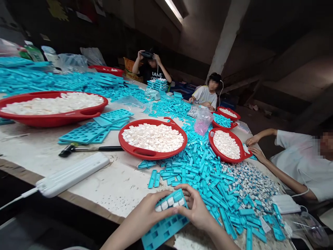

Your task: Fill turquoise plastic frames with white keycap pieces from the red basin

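Observation:
Both of my hands hold a turquoise plastic grid tray (166, 225) at the near edge of the table. My left hand (145, 215) grips its left side, thumb on top. My right hand (196, 208) grips its right side, fingers curled over the top row. Several white square pieces (169, 202) sit in the tray's upper cells; the lower cells are empty. Just beyond my hands lies a heap of small turquoise plastic parts (205, 173).
Red trays of white pieces: one in the middle (153, 139), a big one at left (52, 107), one at right (227, 146). Stacked turquoise grid trays (96, 128), a black-handled tool (88, 149), a white power bank (70, 175). Three other people sit around the table.

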A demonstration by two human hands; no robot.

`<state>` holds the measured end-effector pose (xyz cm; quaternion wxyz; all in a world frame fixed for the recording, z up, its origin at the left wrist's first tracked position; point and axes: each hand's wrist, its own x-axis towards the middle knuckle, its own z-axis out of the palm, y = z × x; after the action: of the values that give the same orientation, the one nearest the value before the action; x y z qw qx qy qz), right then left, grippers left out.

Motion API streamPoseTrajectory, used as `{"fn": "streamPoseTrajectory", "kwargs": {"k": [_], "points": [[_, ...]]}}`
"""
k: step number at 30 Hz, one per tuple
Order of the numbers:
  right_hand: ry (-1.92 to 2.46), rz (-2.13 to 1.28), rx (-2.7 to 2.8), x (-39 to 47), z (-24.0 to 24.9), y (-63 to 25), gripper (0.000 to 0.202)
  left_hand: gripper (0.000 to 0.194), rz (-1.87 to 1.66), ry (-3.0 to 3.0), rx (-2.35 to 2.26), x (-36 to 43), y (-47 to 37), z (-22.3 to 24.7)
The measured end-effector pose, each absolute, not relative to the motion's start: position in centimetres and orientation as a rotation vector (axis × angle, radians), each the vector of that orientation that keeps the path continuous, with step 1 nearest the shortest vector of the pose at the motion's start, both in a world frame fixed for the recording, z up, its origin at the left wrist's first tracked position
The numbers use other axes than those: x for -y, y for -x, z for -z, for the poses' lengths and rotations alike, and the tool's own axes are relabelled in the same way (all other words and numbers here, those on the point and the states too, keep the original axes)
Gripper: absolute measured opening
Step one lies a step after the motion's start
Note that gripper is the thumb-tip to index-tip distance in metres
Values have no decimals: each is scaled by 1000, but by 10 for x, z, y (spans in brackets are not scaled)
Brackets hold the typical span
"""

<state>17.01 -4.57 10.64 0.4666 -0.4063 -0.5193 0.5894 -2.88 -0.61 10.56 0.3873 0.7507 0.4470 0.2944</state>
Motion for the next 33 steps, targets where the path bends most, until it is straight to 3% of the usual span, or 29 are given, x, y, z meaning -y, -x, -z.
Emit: {"fn": "streamPoseTrajectory", "kwargs": {"k": [8, 18, 26, 33], "points": [[1125, -1420, 1372, 47, -98, -169, 63, 44, -663, -1733, -1102, 3, 36, -92], [1122, -1476, 1267, 43, -87, -169, 74, 39, -768, -1930, -1203, 12, 34, -90], [1108, -1365, 1261, 47, -94, -164, 68, 37, -815, -1838, -1165, 28, 26, -104], [1149, -1349, 1321, 50, -102, -167, 50, 37, -837, -1802, -1137, 49, 24, -116]]}}
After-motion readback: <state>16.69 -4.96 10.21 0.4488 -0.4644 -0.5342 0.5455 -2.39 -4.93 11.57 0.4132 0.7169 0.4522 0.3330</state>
